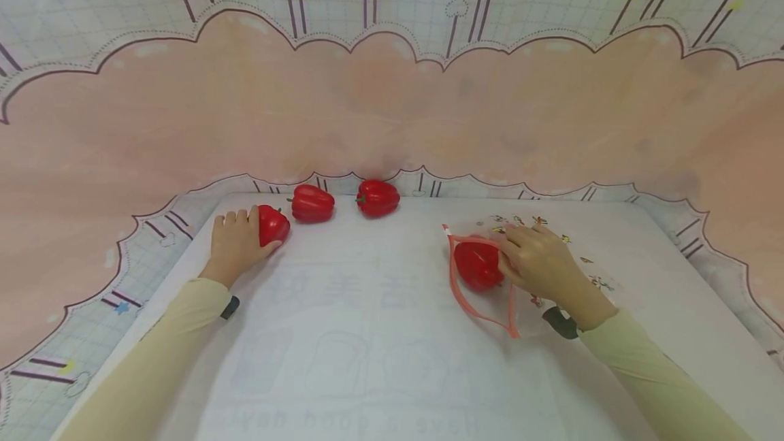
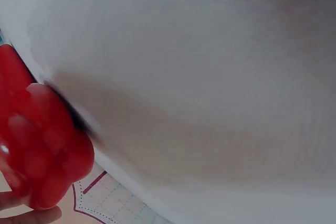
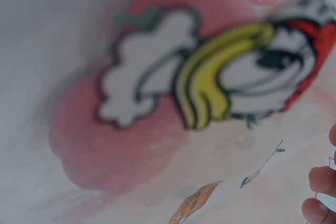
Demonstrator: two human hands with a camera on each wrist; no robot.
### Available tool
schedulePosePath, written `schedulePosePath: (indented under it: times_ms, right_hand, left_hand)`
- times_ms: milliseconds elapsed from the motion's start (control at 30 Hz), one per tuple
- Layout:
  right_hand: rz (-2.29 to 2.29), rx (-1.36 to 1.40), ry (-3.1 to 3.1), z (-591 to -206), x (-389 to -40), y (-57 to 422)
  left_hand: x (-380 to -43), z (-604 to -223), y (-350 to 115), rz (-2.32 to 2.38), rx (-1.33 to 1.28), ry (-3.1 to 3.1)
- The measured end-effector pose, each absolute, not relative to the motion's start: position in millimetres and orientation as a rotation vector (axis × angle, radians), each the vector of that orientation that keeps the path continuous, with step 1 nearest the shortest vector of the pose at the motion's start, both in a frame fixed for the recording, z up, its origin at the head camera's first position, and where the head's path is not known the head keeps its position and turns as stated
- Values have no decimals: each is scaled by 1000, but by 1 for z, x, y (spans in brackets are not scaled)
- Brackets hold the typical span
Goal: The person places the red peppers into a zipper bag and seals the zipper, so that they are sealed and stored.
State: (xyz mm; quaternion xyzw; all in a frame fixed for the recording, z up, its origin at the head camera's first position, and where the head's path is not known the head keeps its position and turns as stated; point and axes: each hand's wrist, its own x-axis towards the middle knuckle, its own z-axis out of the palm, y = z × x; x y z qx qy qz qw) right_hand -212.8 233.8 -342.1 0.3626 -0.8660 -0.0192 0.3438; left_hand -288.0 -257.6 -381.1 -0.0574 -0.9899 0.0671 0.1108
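On the left of the table, my left hand (image 1: 235,240) grips a red bell pepper (image 1: 273,224), thumb at its near side and fingers over the far side. The left wrist view shows that pepper (image 2: 47,145) with fingertips at its lower edge. To the right, my right hand (image 1: 542,264) holds a clear plastic bag (image 1: 513,315) with a coral-edged mouth standing open. Another red bell pepper (image 1: 476,265) lies within the coral edge. Through the printed film, the right wrist view shows this pepper (image 3: 115,145) blurred, with fingertips (image 3: 321,179) at the right border.
Toward the table's back edge lie two more red peppers, one nearer the left hand (image 1: 313,203) and one by the middle (image 1: 378,198). A white cover with faint lettering spreads over the table (image 1: 343,332). Behind hangs a patterned cloth (image 1: 380,107).
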Motion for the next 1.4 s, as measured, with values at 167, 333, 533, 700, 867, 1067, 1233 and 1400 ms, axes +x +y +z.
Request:
schedulePosePath:
  times_ms: [167, 333, 533, 700, 867, 1067, 1233, 1400]
  right_hand:
    - [-55, 936, -2255, -342, -213, 233]
    - [-56, 942, -2252, -342, -213, 233]
    - [-49, 946, -2262, -341, -213, 233]
    - [-49, 946, -2266, -340, -212, 233]
    - [-43, 943, -2267, -340, -212, 233]
    - [-49, 929, -2287, -340, -212, 233]
    - [-51, 931, -2286, -340, -212, 233]
    - [-46, 932, -2281, -340, -212, 233]
  left_hand:
    - [-288, -382, -258, 174, -170, -2943]
    - [-290, -382, -258, 164, -164, -2963]
    - [-293, -380, -257, 187, -148, -2994]
    - [-293, -379, -256, 204, -169, -2998]
    - [-295, -380, -255, 221, -190, -3001]
    - [-299, -384, -256, 240, -189, -2972]
    - [-300, -387, -258, 187, -207, -2954]
    - [-299, -384, -257, 153, -242, -2944]
